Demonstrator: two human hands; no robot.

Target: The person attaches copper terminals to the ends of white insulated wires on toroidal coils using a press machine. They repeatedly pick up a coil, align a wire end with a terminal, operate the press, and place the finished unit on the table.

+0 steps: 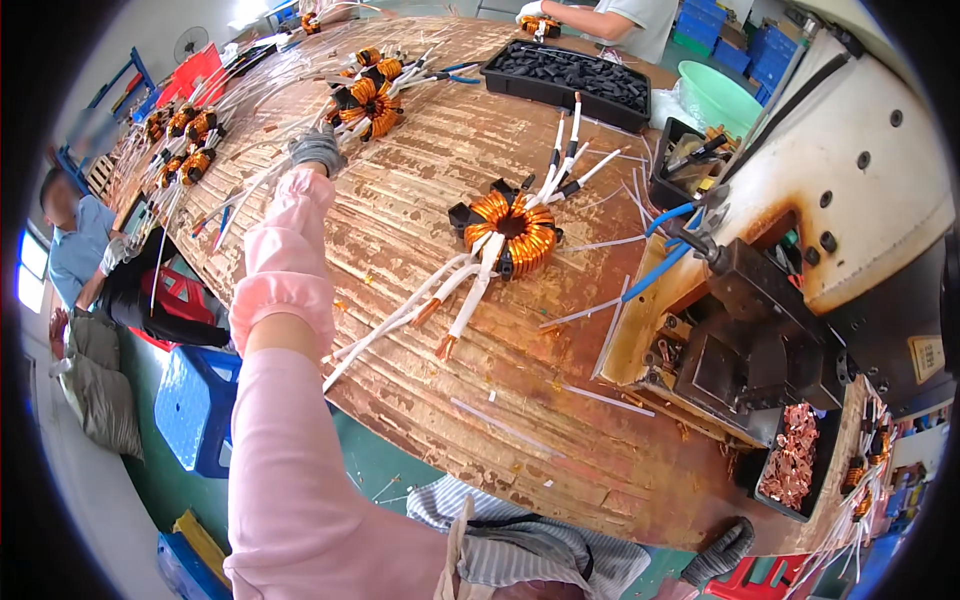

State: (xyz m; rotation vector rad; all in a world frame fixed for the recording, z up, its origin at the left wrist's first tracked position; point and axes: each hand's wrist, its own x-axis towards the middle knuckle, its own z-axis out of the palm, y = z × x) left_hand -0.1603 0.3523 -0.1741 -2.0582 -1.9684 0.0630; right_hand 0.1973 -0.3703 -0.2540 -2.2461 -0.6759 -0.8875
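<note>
My left hand, in a grey glove on a pink-sleeved arm, reaches far across the worn wooden table. It lies among long white leads beside a cluster of copper-wound ring coils; its curled fingers hide whether it grips anything. One copper ring coil with a black base and white sleeved leads lies alone mid-table, apart from both hands. My right hand, also grey-gloved, hangs low at the table's near edge with fingers curled and nothing visible in it.
A press machine with blue hoses stands at the right. In front of it is a black tray of copper terminals. At the back are a black tray of dark parts and a green basin. Other people work at the far and left sides. Blue stool.
</note>
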